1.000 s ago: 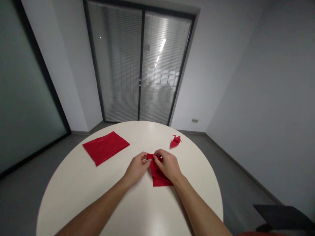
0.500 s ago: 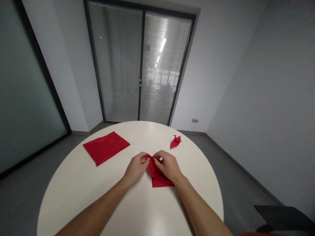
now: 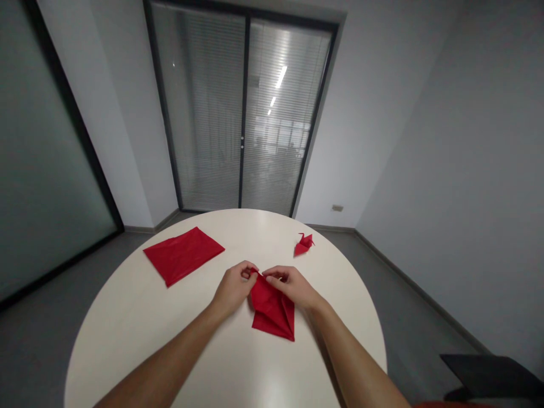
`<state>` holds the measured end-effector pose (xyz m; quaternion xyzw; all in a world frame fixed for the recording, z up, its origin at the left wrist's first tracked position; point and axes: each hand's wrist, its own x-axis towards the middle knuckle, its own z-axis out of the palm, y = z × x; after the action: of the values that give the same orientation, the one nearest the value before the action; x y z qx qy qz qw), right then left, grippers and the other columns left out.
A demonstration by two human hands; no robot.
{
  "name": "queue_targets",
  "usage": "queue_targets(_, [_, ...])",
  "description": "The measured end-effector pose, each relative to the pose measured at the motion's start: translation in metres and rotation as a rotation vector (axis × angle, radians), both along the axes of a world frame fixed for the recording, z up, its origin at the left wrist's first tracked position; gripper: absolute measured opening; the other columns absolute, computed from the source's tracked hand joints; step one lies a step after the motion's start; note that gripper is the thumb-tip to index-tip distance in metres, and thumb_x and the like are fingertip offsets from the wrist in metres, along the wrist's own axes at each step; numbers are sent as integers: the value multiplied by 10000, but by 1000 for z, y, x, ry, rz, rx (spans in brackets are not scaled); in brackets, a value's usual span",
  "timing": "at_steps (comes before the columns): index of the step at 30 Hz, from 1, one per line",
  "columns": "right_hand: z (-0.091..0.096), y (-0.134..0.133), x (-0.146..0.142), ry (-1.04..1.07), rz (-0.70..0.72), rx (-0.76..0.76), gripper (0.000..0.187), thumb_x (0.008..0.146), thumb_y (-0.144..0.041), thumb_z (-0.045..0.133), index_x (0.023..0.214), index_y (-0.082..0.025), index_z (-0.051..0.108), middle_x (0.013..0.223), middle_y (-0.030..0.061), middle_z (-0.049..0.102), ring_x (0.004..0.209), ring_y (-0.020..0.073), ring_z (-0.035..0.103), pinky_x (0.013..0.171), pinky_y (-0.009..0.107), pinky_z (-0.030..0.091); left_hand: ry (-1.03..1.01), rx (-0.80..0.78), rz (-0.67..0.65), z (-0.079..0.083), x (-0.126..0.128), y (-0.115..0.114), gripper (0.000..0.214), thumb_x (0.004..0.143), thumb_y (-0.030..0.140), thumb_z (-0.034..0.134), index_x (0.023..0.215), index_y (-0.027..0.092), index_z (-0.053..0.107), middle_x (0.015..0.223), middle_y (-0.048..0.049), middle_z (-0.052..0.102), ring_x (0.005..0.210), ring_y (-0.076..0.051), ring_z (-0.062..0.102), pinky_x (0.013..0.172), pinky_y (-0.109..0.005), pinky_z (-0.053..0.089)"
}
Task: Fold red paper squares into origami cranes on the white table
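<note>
A partly folded sheet of red paper (image 3: 274, 311) hangs between my two hands above the near middle of the table, with crease lines across it and its lower corner pointing toward me. My left hand (image 3: 237, 286) pinches the paper's upper left corner between thumb and curled fingers. At the upper edge, slightly to the right, my right hand (image 3: 293, 283) grips the same paper with thumb and fingertips. Beyond the right hand stands a small red origami crane (image 3: 304, 245).
The round white table (image 3: 140, 340) fills the lower view. Flat red paper (image 3: 182, 256) lies at its far left. A dark chair (image 3: 493, 374) is at the lower right. Behind the table are a glass door with blinds (image 3: 208, 124) and grey walls.
The folded red paper has turned, its lower part swinging left and down so more of it shows. My right hand has shifted slightly toward me and flattened.
</note>
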<state>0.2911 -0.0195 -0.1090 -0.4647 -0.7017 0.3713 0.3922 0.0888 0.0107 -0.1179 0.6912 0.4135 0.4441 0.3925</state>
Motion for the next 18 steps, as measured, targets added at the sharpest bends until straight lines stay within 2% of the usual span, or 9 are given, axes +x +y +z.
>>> queue_targets(6, [-4,0,2,153,123,-179,451,872,-560,692,1087,-170,762,984,76,770,941,235,693,868,366,527,13,37,-9,0,-2,1,128,803,276,598,822,197,697,800,-39,727,769,-211,653,750,-312,502])
queue_targets(11, [-10,3,5,140,83,-186,440,847,-575,709,942,-147,752,853,49,745,779,185,654,763,317,502,6,10,-8,2,-1,0,131,800,291,606,812,195,694,775,-38,721,746,-211,649,722,-308,498])
queue_targets(14, [-10,3,2,121,48,-165,450,840,-595,702,904,-150,727,809,34,724,745,174,632,734,305,485,-48,-19,-20,3,0,-1,183,819,355,604,798,192,686,779,-48,723,759,-215,657,708,-305,497])
queue_targets(18, [-8,2,-1,155,6,-178,444,831,-600,699,883,-159,684,767,16,688,676,153,591,662,280,448,-126,-150,-71,-2,1,2,330,865,479,544,818,179,671,750,-56,707,701,-208,659,556,-263,435])
